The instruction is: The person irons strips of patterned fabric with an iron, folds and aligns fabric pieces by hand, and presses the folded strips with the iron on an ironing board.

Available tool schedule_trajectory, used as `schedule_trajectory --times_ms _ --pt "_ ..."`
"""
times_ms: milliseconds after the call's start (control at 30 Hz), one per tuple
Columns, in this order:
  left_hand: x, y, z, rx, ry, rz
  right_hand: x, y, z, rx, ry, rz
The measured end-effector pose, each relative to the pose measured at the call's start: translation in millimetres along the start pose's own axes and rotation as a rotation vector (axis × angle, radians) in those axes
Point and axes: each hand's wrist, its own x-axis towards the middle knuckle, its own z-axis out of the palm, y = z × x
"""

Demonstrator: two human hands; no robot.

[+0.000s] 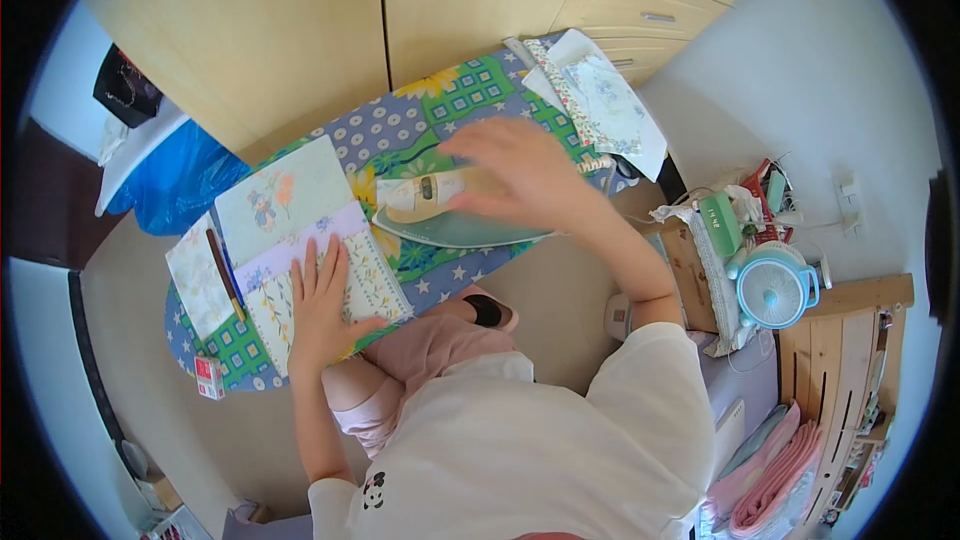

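Note:
My left hand (pixel 322 308) lies flat with fingers spread on a floral sheet (pixel 375 285) and a lilac strip (pixel 290 252). Above these is a pale sheet with a printed figure and flowers (pixel 275 195). My right hand (pixel 515 172) is raised, fingers apart and curved, over the near right part of a clothes iron (pixel 425 195). Its thumb overlaps the iron's outline; whether it touches cannot be told. The iron, white on top with a teal body, rests on the patterned ironing board (pixel 375 130). A brown stick (pixel 222 270) and a blue pen-like stick (pixel 228 258) lie left of the sheets.
More printed sheets (pixel 605 105) lie at the board's far right end. A small red-and-white box (pixel 208 378) sits at its left edge. Wooden cabinets (pixel 480 0) border the far side. A blue fan (pixel 775 290) and a green box (pixel 718 223) stand to the right.

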Motion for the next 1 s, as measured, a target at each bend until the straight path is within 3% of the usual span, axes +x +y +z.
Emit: schedule_trajectory --times_ms 67,133,200,233,300,333,400,433,667,733,800,867,1000 --pt "-1 -1 0 0.004 -0.001 0.004 -6 23 -31 0.286 0.086 0.308" --pt "-2 -2 1 0.011 0.003 0.017 -19 60 -51 0.353 0.275 0.642" --pt "-2 -3 1 0.021 -0.005 0.032 -40 109 -59 0.240 0.193 0.874" --pt "-2 -2 1 0.026 -0.004 0.027 -57 128 -49 0.242 0.200 0.892" --pt "0 0 1 0.032 -0.003 0.036 -93 160 -25 -0.626 -0.151 0.917" --pt "0 1 1 0.027 -0.006 0.017 -105 171 -16 -0.630 -0.148 0.928" --pt "0 1 1 0.027 -0.007 0.008 -120 189 -3 -0.502 -0.256 0.964" --pt "0 0 2 0.028 -0.008 0.007 -124 194 -1 -0.461 -0.173 0.953" --pt "-1 0 2 0.024 -0.005 0.002 -115 222 -28 -0.266 -0.136 1.026" --pt "-1 -1 2 0.019 -0.007 0.004 -107 221 -43 -0.181 0.066 0.980" --pt "-1 0 2 0.014 -0.008 0.010 -91 208 -73 -0.042 0.087 1.041" --pt "-1 0 1 0.027 -0.009 0.006 -80 201 -93 0.442 0.458 1.059" --pt "-1 0 1 0.019 -0.007 0.009 -75 212 -157 0.502 0.549 0.942"
